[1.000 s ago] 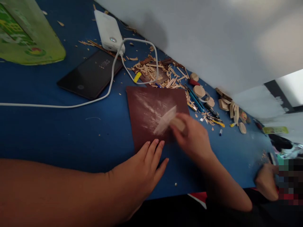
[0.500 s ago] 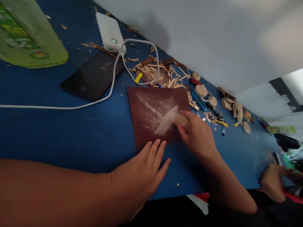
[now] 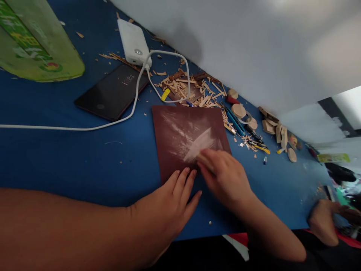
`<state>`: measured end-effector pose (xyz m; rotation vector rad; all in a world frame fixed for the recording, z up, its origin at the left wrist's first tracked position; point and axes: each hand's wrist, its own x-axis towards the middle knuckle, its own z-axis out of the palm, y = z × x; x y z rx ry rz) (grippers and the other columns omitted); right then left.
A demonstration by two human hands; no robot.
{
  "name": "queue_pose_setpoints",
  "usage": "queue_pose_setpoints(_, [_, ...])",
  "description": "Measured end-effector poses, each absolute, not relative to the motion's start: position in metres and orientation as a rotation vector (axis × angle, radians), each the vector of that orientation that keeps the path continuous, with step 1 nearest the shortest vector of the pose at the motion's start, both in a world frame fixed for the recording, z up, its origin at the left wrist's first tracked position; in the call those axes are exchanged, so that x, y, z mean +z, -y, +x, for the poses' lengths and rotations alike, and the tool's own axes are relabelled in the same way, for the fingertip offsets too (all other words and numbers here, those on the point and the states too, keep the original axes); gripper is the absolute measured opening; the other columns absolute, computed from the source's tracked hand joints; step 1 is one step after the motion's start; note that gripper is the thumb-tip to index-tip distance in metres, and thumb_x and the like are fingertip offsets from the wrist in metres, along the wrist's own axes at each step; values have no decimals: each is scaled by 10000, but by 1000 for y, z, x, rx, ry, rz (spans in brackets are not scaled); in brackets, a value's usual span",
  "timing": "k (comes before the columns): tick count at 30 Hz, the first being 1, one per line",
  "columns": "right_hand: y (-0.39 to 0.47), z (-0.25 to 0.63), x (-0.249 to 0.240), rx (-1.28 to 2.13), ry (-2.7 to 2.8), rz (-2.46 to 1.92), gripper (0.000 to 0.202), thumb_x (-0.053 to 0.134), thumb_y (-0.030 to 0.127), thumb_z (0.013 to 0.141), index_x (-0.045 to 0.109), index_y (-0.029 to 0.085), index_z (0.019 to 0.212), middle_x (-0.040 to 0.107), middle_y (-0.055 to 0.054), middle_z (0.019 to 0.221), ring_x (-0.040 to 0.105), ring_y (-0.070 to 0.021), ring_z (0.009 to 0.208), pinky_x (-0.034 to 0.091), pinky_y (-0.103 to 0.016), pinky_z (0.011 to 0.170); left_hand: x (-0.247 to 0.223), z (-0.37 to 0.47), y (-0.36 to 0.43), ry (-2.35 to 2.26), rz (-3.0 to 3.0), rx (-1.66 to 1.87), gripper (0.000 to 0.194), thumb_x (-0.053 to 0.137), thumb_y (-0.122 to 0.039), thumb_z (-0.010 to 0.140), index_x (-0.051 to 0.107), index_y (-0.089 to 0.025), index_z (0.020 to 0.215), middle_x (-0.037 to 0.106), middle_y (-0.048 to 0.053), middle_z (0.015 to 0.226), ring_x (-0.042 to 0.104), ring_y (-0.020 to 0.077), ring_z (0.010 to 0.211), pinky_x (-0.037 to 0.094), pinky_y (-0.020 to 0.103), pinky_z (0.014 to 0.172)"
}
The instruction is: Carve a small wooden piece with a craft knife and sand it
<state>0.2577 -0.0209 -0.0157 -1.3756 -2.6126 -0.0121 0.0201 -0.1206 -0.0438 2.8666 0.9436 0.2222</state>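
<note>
Shifting is being seen at the right hand (image 3: 228, 180): the small wood piece (image 3: 205, 162) is now being held over the near part of the brown sheet (image 3: 165, 150), where half a second ago it was being held further toward the sheet's right side. It is being pinched between thumb and fingers and is being shown nearly edge-on, its flat face no longer being turned to view; blur is hiding whether it is touching the sheet. More of the pale dusty patch (image 3: 199, 145) is being left uncovered at the sheet's middle. By the left hand (image 3: 169, 203), the sheet's near edge is being covered with flat fingers, three being kept close together and the thumb being spread away; no change is being noted there. The sheet is apparently being steadied, so the shift is being judged as part of one rubbing stroke, with the work being judged as ongoing. Beyond the sheet, the wood shavings (image 3: 207, 98) are being left alone; likewise the dark phone (image 3: 109, 94), beyond the sheet and to its left.
</note>
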Motion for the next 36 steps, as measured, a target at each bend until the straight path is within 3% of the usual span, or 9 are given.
queue_pose_setpoints(7, [20, 259, -13, -56, 2478, -1519, 353, 643, 314, 1048, 652, 223, 1389, 795, -127, 1270, 779, -319, 1075, 621, -482, 941, -44, 19, 120, -937, 2859, 220, 1028, 795, -669, 773, 534, -131, 1609, 475, 300, 1683, 498, 506, 1544, 390, 593, 1250])
queue_pose_setpoints(11, [23, 258, -13, 66, 2639, -1369, 330, 616, 304, 1068, 657, 245, 1390, 800, -111, 1237, 772, -290, 1080, 618, -452, 947, -40, 19, 120, -968, 2854, 231, 936, 783, -617, 820, 554, -148, 1597, 511, 283, 1666, 510, 479, 1543, 379, 583, 1259])
queue_pose_setpoints(15, [16, 262, -13, -115, 2437, -1578, 379, 651, 307, 1037, 643, 214, 1404, 787, -134, 1290, 772, -333, 1087, 621, -496, 929, -40, 20, 120, -969, 2861, 194, 1039, 813, -671, 760, 534, -146, 1613, 472, 291, 1689, 498, 502, 1546, 390, 587, 1251])
queue_pose_setpoints(19, [21, 257, -14, 22, 2648, -1330, 309, 610, 279, 1070, 667, 238, 1372, 803, -112, 1228, 773, -284, 1051, 620, -444, 937, -39, 19, 119, -933, 2888, 150, 1084, 796, -716, 740, 524, -142, 1619, 489, 305, 1669, 503, 512, 1540, 395, 594, 1250])
queue_pose_setpoints(23, [17, 258, -15, -56, 2473, -1503, 367, 640, 321, 1049, 645, 214, 1400, 782, -132, 1309, 768, -324, 1119, 621, -486, 962, -39, 19, 119, -954, 2848, 213, 1027, 789, -666, 778, 529, -127, 1613, 471, 306, 1684, 497, 503, 1545, 382, 594, 1252])
queue_pose_setpoints(26, [17, 258, -16, -35, 2514, -1449, 331, 622, 290, 1055, 655, 231, 1379, 795, -123, 1257, 770, -311, 1085, 621, -476, 945, -40, 19, 119, -963, 2838, 226, 997, 799, -644, 780, 547, -138, 1602, 493, 300, 1672, 511, 487, 1539, 381, 585, 1252])
queue_pose_setpoints(29, [19, 256, -17, 66, 2615, -1307, 322, 610, 300, 1070, 654, 250, 1385, 797, -110, 1246, 767, -285, 1089, 618, -450, 956, -40, 20, 119, -951, 2868, 179, 1022, 782, -683, 773, 539, -148, 1610, 502, 303, 1662, 510, 499, 1538, 387, 591, 1248])
queue_pose_setpoints(33, [13, 257, -18, -64, 2424, -1515, 361, 630, 312, 1049, 637, 224, 1398, 775, -129, 1323, 759, -333, 1138, 614, -504, 974, -38, 19, 118, -929, 2890, 137, 1066, 784, -690, 765, 499, -146, 1636, 444, 310, 1696, 475, 529, 1554, 380, 608, 1252])
queue_pose_setpoints(36, [15, 255, -19, 1, 2547, -1393, 309, 606, 287, 1064, 655, 241, 1366, 798, -114, 1238, 765, -301, 1078, 616, -465, 945, -38, 19, 118, -948, 2862, 151, 1119, 819, -704, 720, 502, -136, 1631, 462, 303, 1689, 485, 507, 1555, 385, 589, 1257])
